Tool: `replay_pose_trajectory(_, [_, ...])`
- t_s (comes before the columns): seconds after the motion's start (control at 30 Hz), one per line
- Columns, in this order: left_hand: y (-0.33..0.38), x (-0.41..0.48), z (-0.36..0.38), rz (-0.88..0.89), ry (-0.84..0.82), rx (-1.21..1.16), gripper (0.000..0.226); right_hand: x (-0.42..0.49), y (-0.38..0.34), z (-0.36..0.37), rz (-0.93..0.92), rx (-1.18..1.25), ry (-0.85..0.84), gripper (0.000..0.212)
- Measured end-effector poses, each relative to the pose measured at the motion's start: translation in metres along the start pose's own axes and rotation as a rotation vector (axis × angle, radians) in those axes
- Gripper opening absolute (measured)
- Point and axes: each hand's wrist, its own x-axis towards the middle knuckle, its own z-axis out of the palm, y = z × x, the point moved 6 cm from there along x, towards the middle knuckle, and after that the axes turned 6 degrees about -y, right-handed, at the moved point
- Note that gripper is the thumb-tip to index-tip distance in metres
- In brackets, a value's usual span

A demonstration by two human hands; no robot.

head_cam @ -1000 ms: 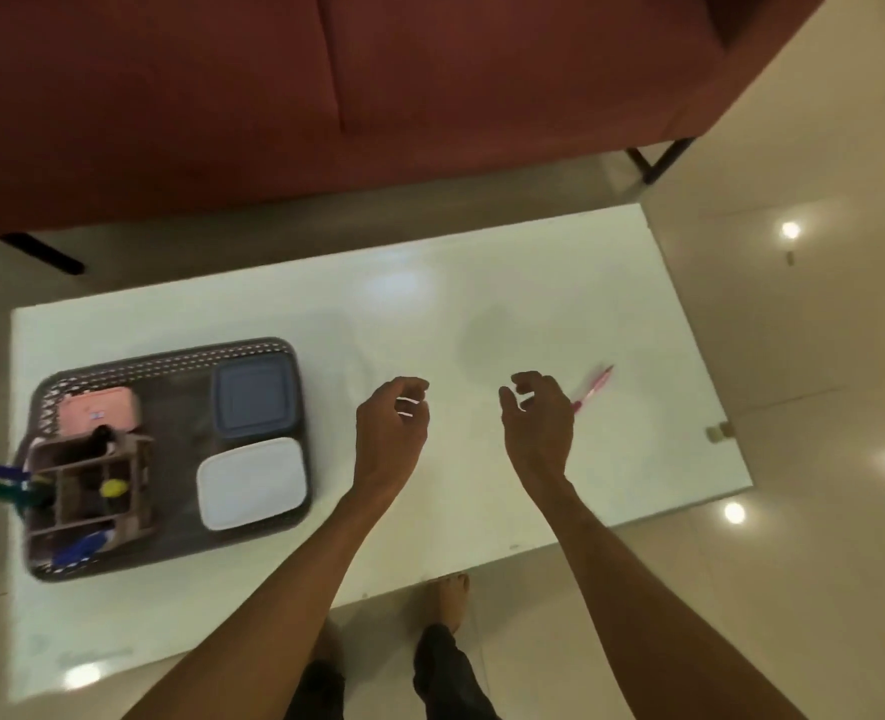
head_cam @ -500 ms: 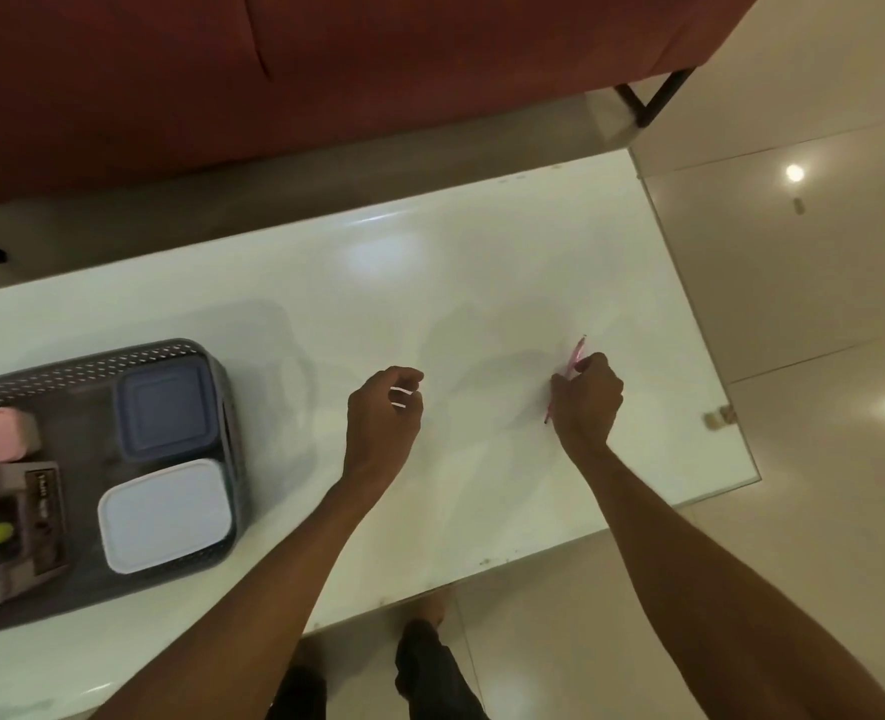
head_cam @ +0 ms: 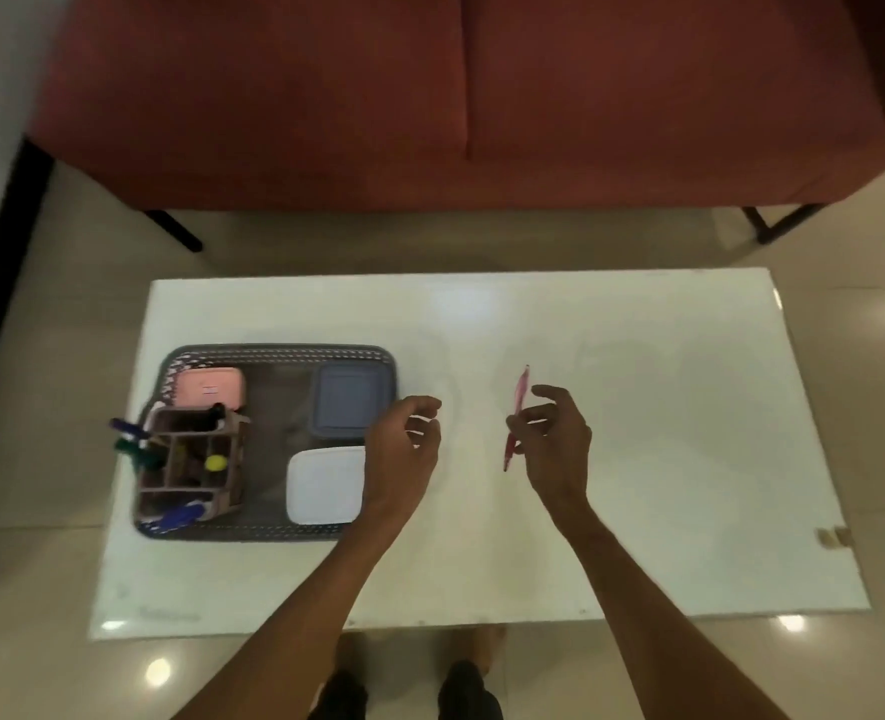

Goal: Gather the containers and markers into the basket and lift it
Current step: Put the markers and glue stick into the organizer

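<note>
Since half a second back, my right hand (head_cam: 554,444) has gone from clamping down on the slim pink marker (head_cam: 517,415) at the table top to carrying it, and it looks lifted clear now. The marker is pinched between thumb and first fingers, the other fingers fanned out loose, with its far end pointing away from me. My left hand (head_cam: 404,449) hangs just to the left of that, fingers loosely curled with nothing in them as far as I can tell. Further left, partly under the left hand, sits the dark grey perforated plastic basket (head_cam: 284,349) on the glossy white table (head_cam: 663,511). It's already pretty full: a pink lidded box (head_cam: 211,389), a blue-grey square tub (head_cam: 352,402), a white square tub (head_cam: 326,483), plus the brownish compartment organiser (head_cam: 190,459) on the side farthest from my hands, with a blue marker (head_cam: 175,517) and a green marker (head_cam: 133,449) sticking out of it. So I reckon the gathering is nearly done. I can't spot anything else loose to the right of my hands, so this pink one looks like the last stray. What's left: get it across into the basket, then grab the basket and lift.
</note>
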Motion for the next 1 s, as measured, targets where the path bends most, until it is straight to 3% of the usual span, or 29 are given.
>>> replay_pose_trajectory(0.3, [-0.025,-0.036,-0.214,-0.031,0.332,-0.060,0.019,-0.083,-0.130,0.214,-0.216,0.095,-0.338,0.025])
replay_pose_trajectory(0.43, [-0.062,-0.053,-0.282,-0.092,0.437,-0.107,0.017,-0.111,-0.151,0.293,-0.286,-0.004,-0.483,0.027])
replay_pose_trajectory(0.77, [-0.122,-0.065,-0.327,-0.160,0.480,-0.130,0.018,-0.127,-0.123,0.375,-0.362,-0.425,-0.577,0.017])
replay_pose_trajectory(1.0, [-0.139,-0.057,-0.323,-0.186,0.452,-0.111,0.017,-0.128,-0.106,0.386,-0.361,-0.656,-0.606,0.033])
